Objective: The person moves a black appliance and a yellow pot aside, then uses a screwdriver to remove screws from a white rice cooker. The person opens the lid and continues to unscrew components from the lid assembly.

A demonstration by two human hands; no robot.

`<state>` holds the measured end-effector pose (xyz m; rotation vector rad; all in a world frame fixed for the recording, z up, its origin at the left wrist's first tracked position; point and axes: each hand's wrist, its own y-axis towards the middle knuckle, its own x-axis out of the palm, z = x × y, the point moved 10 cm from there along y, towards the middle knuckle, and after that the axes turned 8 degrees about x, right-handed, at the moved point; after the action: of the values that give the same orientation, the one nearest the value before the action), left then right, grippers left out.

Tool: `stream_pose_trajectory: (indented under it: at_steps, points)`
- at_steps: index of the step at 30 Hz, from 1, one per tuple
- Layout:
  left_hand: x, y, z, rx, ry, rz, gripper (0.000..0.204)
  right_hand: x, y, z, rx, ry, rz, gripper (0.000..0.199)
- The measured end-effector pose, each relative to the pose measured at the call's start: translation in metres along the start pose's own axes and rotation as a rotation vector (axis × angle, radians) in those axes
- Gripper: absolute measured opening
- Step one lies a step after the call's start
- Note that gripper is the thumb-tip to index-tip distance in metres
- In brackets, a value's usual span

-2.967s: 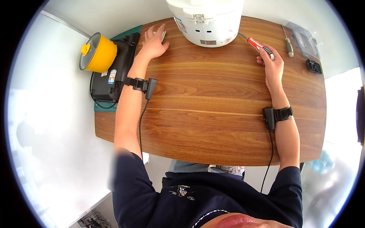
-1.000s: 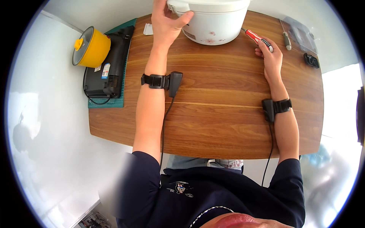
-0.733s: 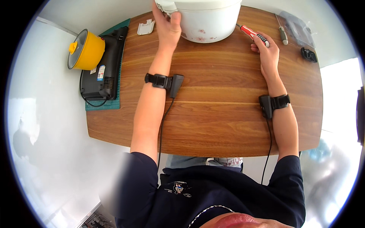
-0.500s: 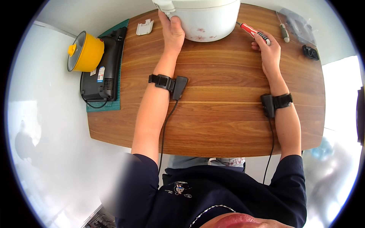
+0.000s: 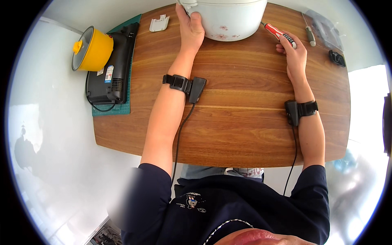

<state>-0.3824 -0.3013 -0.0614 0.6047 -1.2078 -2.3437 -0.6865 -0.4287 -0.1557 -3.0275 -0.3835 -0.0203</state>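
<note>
L grip touching wht cooker's L side; R grip round screwdriver.

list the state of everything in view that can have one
white cooker: upright, left hand on its side, top cut off
red screwdriver: held in right hand
grey-handled screwdriver: lying down, unheld
small white piece: lying apart from the cooker
yellow pot: lidded, on the black appliance

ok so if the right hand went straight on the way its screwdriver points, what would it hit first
Likely the white rice cooker: the red-and-white screwdriver in the right hand points toward its side, though depth is unclear.
</note>
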Motion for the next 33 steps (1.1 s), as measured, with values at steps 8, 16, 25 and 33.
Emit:
stream_pose_trajectory:
  at_steps: [8,16,25,33]
  points:
    - [-0.0020,-0.0018,-0.0007,-0.007,0.005,-0.006,0.101,0.0004,-0.0019,-0.0044,-0.022,0.009,-0.001,0.036]
    - [-0.0020,-0.0034,-0.0043,-0.011,0.006,-0.009,0.100,0.0002,-0.0016,-0.0020,-0.020,0.011,-0.002,0.036]
    - [-0.0010,-0.0019,-0.0058,-0.011,0.010,-0.010,0.098,0.0005,-0.0003,-0.0027,-0.016,0.003,0.003,0.036]
    - [-0.0011,-0.0024,-0.0050,-0.011,0.011,-0.014,0.097,0.0005,-0.0011,-0.0036,-0.022,0.006,-0.006,0.036]
